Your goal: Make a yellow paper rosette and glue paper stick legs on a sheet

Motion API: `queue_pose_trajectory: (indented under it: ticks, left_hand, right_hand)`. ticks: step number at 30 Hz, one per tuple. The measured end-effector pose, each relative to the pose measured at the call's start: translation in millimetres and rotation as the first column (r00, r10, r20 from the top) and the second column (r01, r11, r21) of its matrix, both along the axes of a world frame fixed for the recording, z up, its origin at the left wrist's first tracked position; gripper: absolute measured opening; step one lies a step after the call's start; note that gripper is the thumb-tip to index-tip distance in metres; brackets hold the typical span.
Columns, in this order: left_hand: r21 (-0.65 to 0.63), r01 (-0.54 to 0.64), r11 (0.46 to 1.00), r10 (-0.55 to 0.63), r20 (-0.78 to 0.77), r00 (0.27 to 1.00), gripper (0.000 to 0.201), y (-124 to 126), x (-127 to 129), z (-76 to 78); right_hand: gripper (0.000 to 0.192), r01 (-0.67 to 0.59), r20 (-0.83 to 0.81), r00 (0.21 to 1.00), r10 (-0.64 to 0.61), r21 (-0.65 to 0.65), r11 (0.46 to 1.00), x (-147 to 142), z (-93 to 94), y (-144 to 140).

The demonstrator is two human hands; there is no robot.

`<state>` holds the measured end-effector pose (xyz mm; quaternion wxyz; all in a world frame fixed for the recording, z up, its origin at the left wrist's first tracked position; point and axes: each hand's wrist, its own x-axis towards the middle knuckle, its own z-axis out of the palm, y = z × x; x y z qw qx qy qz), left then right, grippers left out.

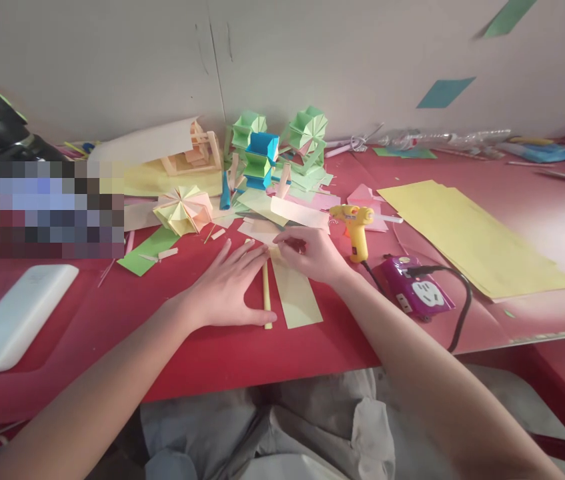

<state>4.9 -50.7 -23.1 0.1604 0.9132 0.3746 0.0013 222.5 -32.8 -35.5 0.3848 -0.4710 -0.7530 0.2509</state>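
On the red table my left hand (227, 283) lies with its fingers spread, the thumb pressing near the lower end of a thin yellow paper roll (266, 287) and the fingertips by its far end. Beside the roll, a flat pale yellow paper strip (297, 297) runs toward me. At the strip's far end my right hand (309, 253) is curled, thumb and fingers pinched together; what they hold is hidden. A yellow hot glue gun (357, 230) stands just right of this hand. Paper scraps (262, 230) lie beyond both hands.
Folded paper wheels (307, 130) and a blue-green one (262, 160) stand at the back. A purple power socket box (415, 287) with a black cable and yellow sheets (477, 240) lie right. At left are a white power bank (19, 317) and a green paper piece (148, 252).
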Motion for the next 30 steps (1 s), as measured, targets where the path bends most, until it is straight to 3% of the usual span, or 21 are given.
queue_pose_trajectory:
  ticks: [13, 20, 30]
  left_hand:
    - [0.002, 0.018, 1.000, -0.018, 0.004, 1.000, 0.109, -1, 0, -2.9]
    - [-0.039, 0.005, 0.999, -0.004, 0.015, 1.000, 0.110, -2, 3, 4.8]
    - [-0.050, 0.016, 0.999, -0.014, 0.051, 0.999, 0.109, -1, 0, 2.4]
  right_hand:
    - [0.018, -0.020, -0.027, 0.999, 0.020, 0.007, 1.000, 9, -3.0, 4]
    - [0.013, -0.147, 0.010, 0.989, 0.147, -0.012, 0.989, -3, 4.2, -11]
    - [0.036, -0.108, 0.058, 0.992, 0.113, -0.083, 0.991, -12, 1.2, -11]
